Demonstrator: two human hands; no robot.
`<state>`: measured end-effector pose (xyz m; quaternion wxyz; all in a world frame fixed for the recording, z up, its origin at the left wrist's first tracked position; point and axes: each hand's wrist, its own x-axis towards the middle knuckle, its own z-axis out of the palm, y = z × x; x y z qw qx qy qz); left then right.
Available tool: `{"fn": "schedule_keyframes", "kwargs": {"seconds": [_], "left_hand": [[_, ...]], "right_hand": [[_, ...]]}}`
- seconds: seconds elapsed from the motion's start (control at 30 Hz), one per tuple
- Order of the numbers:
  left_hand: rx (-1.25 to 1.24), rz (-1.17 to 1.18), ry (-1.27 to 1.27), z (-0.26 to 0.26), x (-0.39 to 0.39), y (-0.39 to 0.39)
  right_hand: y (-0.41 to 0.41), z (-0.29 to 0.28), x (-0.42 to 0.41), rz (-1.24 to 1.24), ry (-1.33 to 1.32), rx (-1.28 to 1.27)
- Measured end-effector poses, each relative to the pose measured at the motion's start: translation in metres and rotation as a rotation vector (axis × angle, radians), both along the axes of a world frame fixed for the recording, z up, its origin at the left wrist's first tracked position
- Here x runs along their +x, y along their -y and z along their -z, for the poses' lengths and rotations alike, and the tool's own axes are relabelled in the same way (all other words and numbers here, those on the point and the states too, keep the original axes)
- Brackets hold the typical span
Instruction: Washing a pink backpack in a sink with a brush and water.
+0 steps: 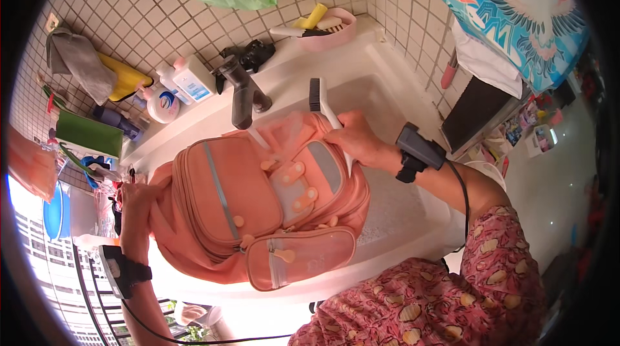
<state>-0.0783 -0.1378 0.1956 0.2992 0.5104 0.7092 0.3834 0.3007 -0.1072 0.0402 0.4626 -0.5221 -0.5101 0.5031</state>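
Note:
A wet coral-pink backpack [232,191] with grey strips and several zip pockets lies across the white sink, under a dark faucet [242,99] from which water runs onto it. My right hand [356,140] grips the white handle of a scrub brush [317,96] at the backpack's upper right; its dark bristles point left, off the fabric. At the far left, my left hand [140,200] is on the gathered edge of the backpack, its fingertips partly hidden. A side pocket [300,259] faces the sink's near rim.
Soap bottles [164,103] line the back ledge, beside a black plastic bag [256,55]. A pink basket [327,40] with brushes stands in the back corner. Cloths [82,62] hang on the tiled wall at left. Cables run from both wrist devices.

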Motion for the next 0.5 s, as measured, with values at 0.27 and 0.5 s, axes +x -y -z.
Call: {"fn": "schedule_keyframes", "kwargs": {"seconds": [0.27, 0.5], "left_hand": [[0.078, -0.057, -0.057, -0.005, -0.007, 0.02], [0.187, -0.193, 0.104, -0.013, -0.008, 0.05]], "right_hand": [[-0.012, 0.004, -0.019, 0.091, 0.303, 0.313], [-0.019, 0.025, -0.035, 0.012, -0.034, 0.087]]}}
